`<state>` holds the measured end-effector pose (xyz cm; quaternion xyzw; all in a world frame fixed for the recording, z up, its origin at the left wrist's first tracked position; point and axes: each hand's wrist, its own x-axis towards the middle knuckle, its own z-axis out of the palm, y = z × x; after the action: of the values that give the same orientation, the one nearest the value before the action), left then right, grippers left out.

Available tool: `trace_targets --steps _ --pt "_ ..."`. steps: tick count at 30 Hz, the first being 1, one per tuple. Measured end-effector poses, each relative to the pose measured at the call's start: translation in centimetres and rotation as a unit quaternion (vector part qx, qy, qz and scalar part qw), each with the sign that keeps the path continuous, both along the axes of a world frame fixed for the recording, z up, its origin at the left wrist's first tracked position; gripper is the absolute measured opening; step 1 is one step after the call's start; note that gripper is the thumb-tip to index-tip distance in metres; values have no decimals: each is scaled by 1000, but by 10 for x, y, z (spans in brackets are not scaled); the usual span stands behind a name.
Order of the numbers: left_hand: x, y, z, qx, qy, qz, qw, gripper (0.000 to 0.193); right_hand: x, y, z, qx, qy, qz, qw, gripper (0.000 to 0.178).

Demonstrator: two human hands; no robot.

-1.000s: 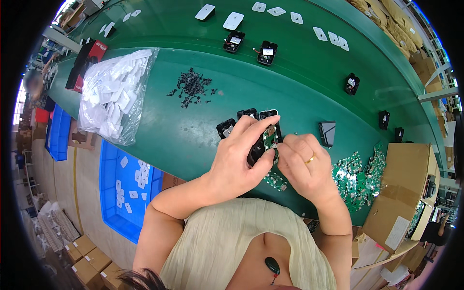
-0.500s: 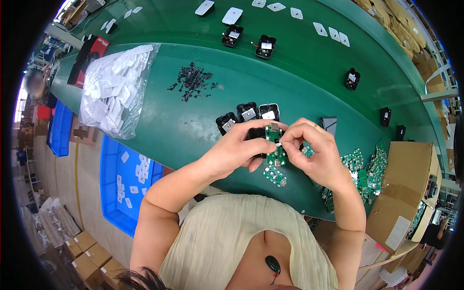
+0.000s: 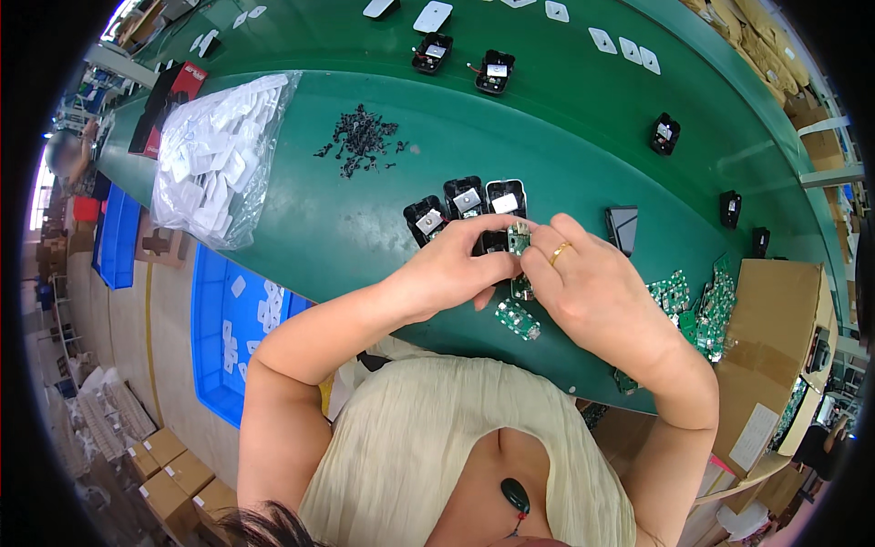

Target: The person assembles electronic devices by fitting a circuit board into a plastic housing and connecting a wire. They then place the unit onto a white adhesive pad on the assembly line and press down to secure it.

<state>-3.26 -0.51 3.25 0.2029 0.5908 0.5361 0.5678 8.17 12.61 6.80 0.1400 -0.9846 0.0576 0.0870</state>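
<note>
Basically, containers first: the clear plastic bag [image 3: 223, 164] on the left of the green table [image 3: 365, 237] is stuffed with white plates. Below it, off the table edge, a blue bin [image 3: 210, 383] has more white plates scattered in it, and there's another blue bin [image 3: 117, 242] farther left, contents too small to make out. On the right, a cardboard box [image 3: 770, 346] stands next to a heap of green boards [image 3: 715, 310], and some green boards show through its side. Three open black casings sit side by side just past the hands, the left one [image 3: 427, 221], the middle one [image 3: 463, 201] and the right one [image 3: 507, 202], each with a pale rectangular block inside.

As for the grip, the left hand [image 3: 451, 266] has a green circuit board [image 3: 518, 239] between thumb and fingers, its far end poking up past them. The right hand [image 3: 583, 281] has its fingertips bunched against the board's right side; can't tell what they're pinching. A dark casing [image 3: 492, 242] shows behind the left thumb, and one loose board [image 3: 518, 320] lies just below.
</note>
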Motion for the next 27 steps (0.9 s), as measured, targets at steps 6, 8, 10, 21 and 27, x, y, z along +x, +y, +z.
trace_targets --steps 6,8,10,21,27 --pt "1 -5 4 11 -28 -17 999 41 4 8 -22 -218 32 -14 975 21" --pt "2 -6 -1 10 -58 -5 998 40 4 8 -34 -249 36 -14 968 22" --pt "2 -6 -4 1 -59 -8 998 40 5 6 -42 -280 40 -19 959 24" --pt "3 -2 -11 186 71 48 979 52 5 -6 -37 -401 78 -160 899 42" --pt "7 -10 -14 224 39 26 974 54 5 -8 -37 -316 97 -174 928 57"
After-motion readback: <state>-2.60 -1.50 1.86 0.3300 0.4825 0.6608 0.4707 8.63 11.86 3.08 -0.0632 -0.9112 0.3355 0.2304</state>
